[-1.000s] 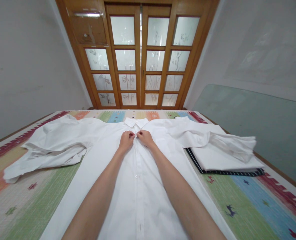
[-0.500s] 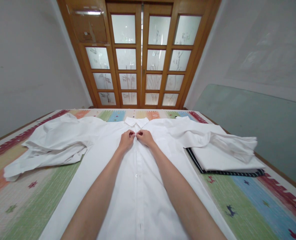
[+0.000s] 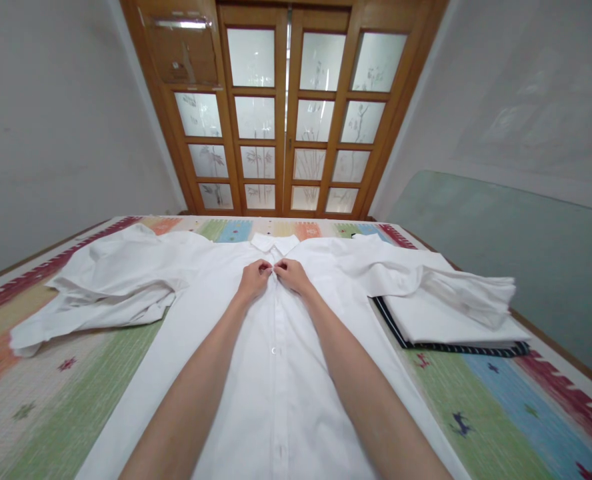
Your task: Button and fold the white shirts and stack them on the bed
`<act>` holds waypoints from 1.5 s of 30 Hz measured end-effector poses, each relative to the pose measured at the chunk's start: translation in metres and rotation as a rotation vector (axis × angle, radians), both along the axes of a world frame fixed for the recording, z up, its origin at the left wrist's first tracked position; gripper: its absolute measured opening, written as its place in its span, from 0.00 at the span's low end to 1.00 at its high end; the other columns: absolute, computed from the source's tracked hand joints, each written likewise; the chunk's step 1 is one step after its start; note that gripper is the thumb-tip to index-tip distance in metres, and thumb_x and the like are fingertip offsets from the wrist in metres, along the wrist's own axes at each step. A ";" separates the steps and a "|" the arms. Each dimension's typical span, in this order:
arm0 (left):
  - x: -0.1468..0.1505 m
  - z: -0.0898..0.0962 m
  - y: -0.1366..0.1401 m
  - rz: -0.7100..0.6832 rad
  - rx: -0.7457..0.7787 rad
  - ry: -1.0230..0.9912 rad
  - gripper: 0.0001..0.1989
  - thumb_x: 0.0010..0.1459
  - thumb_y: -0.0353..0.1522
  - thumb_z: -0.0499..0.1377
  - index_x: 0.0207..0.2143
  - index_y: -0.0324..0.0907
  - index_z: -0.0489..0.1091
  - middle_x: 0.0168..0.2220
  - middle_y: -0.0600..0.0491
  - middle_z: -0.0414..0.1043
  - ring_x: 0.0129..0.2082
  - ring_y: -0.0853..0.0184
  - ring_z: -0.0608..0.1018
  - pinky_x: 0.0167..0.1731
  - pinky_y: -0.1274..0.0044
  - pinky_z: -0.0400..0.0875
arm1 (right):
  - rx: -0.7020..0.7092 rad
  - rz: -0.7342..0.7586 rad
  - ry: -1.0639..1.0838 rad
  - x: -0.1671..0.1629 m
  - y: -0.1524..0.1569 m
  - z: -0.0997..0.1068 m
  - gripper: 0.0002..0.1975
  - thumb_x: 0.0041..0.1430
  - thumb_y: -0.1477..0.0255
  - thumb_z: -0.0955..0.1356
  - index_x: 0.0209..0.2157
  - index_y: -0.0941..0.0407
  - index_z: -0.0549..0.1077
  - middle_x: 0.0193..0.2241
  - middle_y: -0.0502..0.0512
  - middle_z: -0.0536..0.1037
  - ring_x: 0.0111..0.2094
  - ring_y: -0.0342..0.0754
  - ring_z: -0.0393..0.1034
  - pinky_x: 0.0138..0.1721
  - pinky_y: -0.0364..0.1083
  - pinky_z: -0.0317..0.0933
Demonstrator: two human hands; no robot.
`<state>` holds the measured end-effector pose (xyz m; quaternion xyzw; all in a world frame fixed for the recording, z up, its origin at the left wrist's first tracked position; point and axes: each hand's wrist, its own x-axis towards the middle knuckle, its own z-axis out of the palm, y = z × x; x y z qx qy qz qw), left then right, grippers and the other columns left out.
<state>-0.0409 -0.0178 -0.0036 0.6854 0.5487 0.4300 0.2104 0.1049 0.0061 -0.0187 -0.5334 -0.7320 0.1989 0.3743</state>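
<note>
A white button-up shirt (image 3: 246,400) lies spread face up, its collar (image 3: 275,245) at the far side and its sleeves out to both sides. Just below the collar, my left hand (image 3: 256,277) pinches the front placket from the left. Opposite it, fingertips almost meeting, my right hand (image 3: 291,275) pinches the placket's other side. Whatever button sits between the fingers is hidden by them. Lower on the placket a button (image 3: 274,351) shows, with the two front edges lying together there.
Under the right sleeve sits a folded white cloth with a black striped one (image 3: 396,327) beneath. A patterned striped cloth (image 3: 101,373) covers the table. Behind stand wooden doors with frosted panes (image 3: 286,120); a pale green board (image 3: 501,247) leans at the right.
Both hands keep their pinch at the same spot below the collar. The view has shifted very slightly; the shirt lies as before.
</note>
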 end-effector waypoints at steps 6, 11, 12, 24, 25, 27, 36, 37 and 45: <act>0.001 -0.004 0.001 0.044 -0.001 -0.040 0.05 0.51 0.29 0.59 0.31 0.40 0.74 0.31 0.51 0.79 0.30 0.66 0.77 0.37 0.74 0.71 | -0.012 -0.007 0.040 0.000 0.001 -0.002 0.07 0.54 0.73 0.67 0.31 0.57 0.79 0.29 0.52 0.80 0.31 0.45 0.71 0.38 0.43 0.61; 0.000 -0.004 0.002 0.044 0.002 -0.063 0.04 0.49 0.30 0.60 0.28 0.40 0.74 0.29 0.52 0.79 0.29 0.67 0.78 0.36 0.75 0.71 | -0.030 0.005 0.083 0.000 0.004 -0.002 0.08 0.54 0.73 0.66 0.30 0.57 0.79 0.29 0.52 0.81 0.31 0.45 0.71 0.38 0.43 0.62; 0.000 -0.003 0.002 0.046 0.002 -0.064 0.03 0.48 0.29 0.60 0.28 0.40 0.75 0.28 0.52 0.79 0.29 0.67 0.78 0.36 0.75 0.71 | -0.035 0.011 0.088 0.000 0.004 -0.002 0.09 0.54 0.73 0.66 0.30 0.56 0.79 0.29 0.52 0.81 0.31 0.45 0.72 0.38 0.43 0.62; 0.000 -0.007 0.001 0.030 -0.006 -0.068 0.11 0.47 0.39 0.65 0.24 0.39 0.76 0.24 0.51 0.78 0.26 0.66 0.77 0.28 0.77 0.68 | -0.012 0.146 0.129 0.009 0.014 -0.010 0.15 0.55 0.78 0.61 0.28 0.56 0.79 0.27 0.51 0.79 0.28 0.44 0.68 0.35 0.42 0.61; 0.000 -0.008 0.001 0.033 0.004 -0.058 0.11 0.47 0.39 0.65 0.24 0.39 0.76 0.25 0.51 0.78 0.26 0.66 0.78 0.29 0.77 0.68 | -0.002 0.155 0.127 0.009 0.014 -0.010 0.15 0.55 0.79 0.61 0.28 0.56 0.79 0.27 0.51 0.79 0.27 0.44 0.68 0.36 0.42 0.61; 0.000 -0.009 0.002 0.039 0.024 -0.037 0.10 0.46 0.38 0.66 0.25 0.40 0.76 0.25 0.51 0.79 0.26 0.66 0.78 0.30 0.76 0.68 | 0.001 0.170 0.135 0.009 0.015 -0.011 0.16 0.55 0.80 0.60 0.28 0.56 0.79 0.27 0.50 0.78 0.27 0.44 0.67 0.36 0.43 0.61; -0.001 -0.009 0.002 0.027 0.046 0.013 0.05 0.50 0.32 0.63 0.26 0.40 0.77 0.28 0.50 0.80 0.28 0.65 0.79 0.33 0.76 0.70 | -0.093 0.172 0.242 0.005 0.008 -0.003 0.18 0.55 0.79 0.58 0.29 0.56 0.80 0.29 0.52 0.80 0.31 0.45 0.70 0.36 0.42 0.62; -0.001 -0.008 0.002 0.027 0.048 0.026 0.04 0.51 0.31 0.62 0.27 0.41 0.77 0.29 0.50 0.80 0.29 0.65 0.79 0.33 0.76 0.71 | -0.100 0.166 0.246 0.005 0.008 -0.003 0.18 0.55 0.79 0.59 0.29 0.56 0.80 0.29 0.52 0.80 0.32 0.45 0.70 0.37 0.42 0.62; 0.002 -0.007 -0.003 0.040 0.111 0.152 0.11 0.53 0.28 0.59 0.40 0.41 0.74 0.30 0.50 0.80 0.32 0.64 0.80 0.39 0.74 0.71 | -0.136 0.114 0.215 0.003 0.005 0.000 0.17 0.55 0.78 0.59 0.29 0.56 0.79 0.29 0.52 0.81 0.36 0.45 0.73 0.40 0.42 0.63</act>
